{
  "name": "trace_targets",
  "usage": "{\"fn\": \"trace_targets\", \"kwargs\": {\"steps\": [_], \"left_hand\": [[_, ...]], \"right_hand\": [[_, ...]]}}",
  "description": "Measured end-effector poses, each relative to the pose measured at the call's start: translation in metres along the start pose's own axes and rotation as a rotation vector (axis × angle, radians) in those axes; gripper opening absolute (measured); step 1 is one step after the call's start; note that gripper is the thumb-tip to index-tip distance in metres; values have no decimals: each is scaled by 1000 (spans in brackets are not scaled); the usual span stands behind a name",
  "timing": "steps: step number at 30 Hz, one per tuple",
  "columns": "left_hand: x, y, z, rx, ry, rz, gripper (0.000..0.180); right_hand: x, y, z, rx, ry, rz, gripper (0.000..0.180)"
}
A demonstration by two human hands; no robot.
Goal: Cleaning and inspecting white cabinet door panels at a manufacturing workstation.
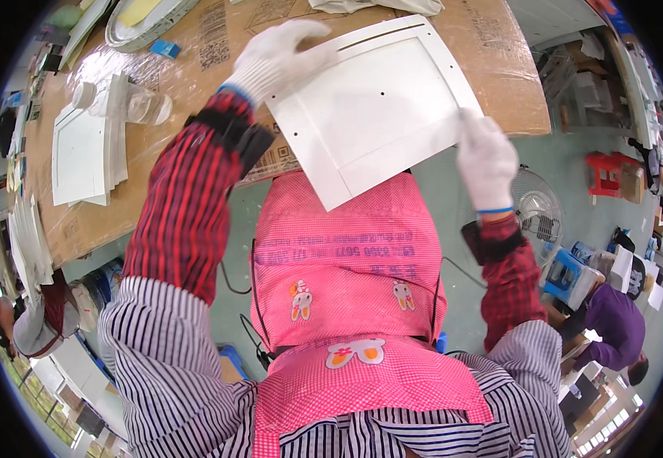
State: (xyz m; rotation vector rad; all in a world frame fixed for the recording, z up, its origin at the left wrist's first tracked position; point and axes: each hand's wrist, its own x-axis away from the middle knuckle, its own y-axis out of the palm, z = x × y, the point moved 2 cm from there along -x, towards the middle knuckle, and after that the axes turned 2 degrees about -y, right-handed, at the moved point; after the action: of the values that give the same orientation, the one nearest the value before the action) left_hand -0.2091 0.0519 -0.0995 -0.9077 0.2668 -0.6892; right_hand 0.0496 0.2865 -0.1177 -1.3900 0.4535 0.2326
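Observation:
A flat white framed panel (381,107) with small dark holes and a slot along its far edge lies tilted on the wrapped table, its near corner jutting out over my lap. My left hand (289,59), in a white knit glove, rests at the panel's far left edge. Its fingers are stretched apart, some lying over the panel and slightly blurred. On the right edge, my right hand (487,156), gloved the same way, is closed with its fingertips at the panel's rim. Whether a small item is also in those fingers cannot be seen.
Left on the table (183,84) are stacked white panels (80,156), a clear plastic bottle (148,105), a small blue box (165,49) and a round tub (144,30). A floor fan (537,206) and red stool (605,174) stand right. A person in purple (614,324) bends at far right.

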Motion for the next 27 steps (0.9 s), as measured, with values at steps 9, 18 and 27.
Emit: {"fn": "trace_targets", "kwargs": {"steps": [9, 18, 27], "left_hand": [[67, 6, -74, -90, 132, 120, 58], [149, 9, -17, -276, 327, -16, 125], [163, 78, -9, -371, 270, 408, 91]], "right_hand": [[12, -32, -162, -495, -173, -289, 35], [18, -11, -86, -160, -82, 3, 31], [-20, 2, -15, -187, 16, -127, 19]]}}
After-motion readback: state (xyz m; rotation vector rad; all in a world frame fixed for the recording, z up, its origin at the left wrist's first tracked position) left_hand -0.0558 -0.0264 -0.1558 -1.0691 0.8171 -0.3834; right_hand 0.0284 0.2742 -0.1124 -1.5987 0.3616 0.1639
